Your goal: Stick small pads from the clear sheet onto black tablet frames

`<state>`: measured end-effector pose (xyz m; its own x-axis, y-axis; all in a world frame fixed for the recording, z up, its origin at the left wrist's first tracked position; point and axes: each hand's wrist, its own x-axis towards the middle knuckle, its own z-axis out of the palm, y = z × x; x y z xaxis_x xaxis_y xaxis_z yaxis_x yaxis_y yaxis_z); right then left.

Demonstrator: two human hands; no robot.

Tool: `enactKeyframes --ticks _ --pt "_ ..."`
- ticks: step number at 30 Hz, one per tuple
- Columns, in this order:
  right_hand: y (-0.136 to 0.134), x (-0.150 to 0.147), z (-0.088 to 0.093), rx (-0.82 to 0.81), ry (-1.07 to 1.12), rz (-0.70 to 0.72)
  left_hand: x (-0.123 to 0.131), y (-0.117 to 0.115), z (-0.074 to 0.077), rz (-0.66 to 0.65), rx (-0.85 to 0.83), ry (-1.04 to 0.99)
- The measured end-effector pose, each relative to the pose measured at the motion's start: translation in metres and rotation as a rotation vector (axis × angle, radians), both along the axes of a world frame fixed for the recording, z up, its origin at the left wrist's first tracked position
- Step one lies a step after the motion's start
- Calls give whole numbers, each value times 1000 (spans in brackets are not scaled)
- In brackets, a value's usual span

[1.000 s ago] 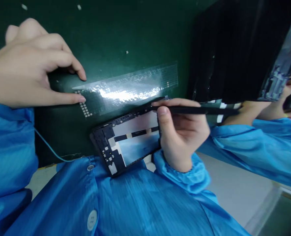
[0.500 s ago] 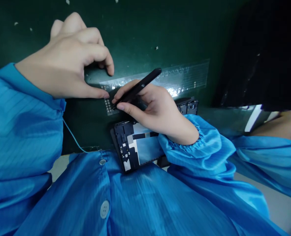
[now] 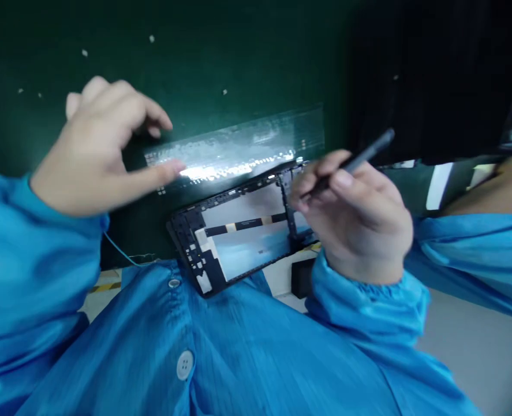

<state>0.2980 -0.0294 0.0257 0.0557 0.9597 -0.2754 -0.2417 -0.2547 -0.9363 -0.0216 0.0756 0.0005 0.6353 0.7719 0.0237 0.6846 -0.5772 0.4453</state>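
My right hand (image 3: pixel 359 214) grips a black pen-shaped tool (image 3: pixel 370 153), its tip pointing down and left near the right end of an opened tablet (image 3: pixel 247 257). The tablet lies slanted at the bench edge, its inside facing up, with a dark flex cable (image 3: pixel 242 225) across it. My left hand (image 3: pixel 95 144) is open, thumb and forefinger apart with nothing between them. Its thumb reaches over the left end of a clear plastic sheet (image 3: pixel 234 141) that carries small pale squares, several showing under the thumb. Whether the tool's tip bears a piece is too blurred to tell.
The green bench top (image 3: pixel 247 46) has a few small white scraps (image 3: pixel 85 52) scattered on it. At the right lies a large black object (image 3: pixel 429 81). Another person's forearm (image 3: pixel 507 188), in a blue sleeve, comes in at the right edge.
My right hand has moved right with the tool, away from the sheet's squares to the tablet's right end, uncovering the tablet. The left thumb has come off the squares' edge, and the view has shifted.
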Motion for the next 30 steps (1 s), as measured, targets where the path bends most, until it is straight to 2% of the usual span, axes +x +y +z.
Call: enactKeyframes --ticks 3,5,7,11,14,18,24,27,30 --pt "-62 31 0 -47 -135 -289 34 -58 10 -5 115 109" --pt "-98 40 -11 -62 -197 -410 51 -90 9 -24 104 208" --pt "-123 43 -28 -20 -252 -474 59 -108 4 -36 87 272" --pt "-141 40 -55 175 -412 -443 59 -109 -1 -51 75 300" --pt "-139 36 -61 265 -511 -386 56 -103 -1 -25 -13 274" --pt "-138 36 -63 305 -562 -346 53 -103 -4 34 -100 215" --pt "-138 36 -65 359 -677 -310 56 -104 -5 37 -74 225" --pt "-136 34 -57 402 -828 -241 56 -105 -3 47 -78 212" --pt "-139 38 -43 372 -947 -213 54 -106 -4 80 -125 172"
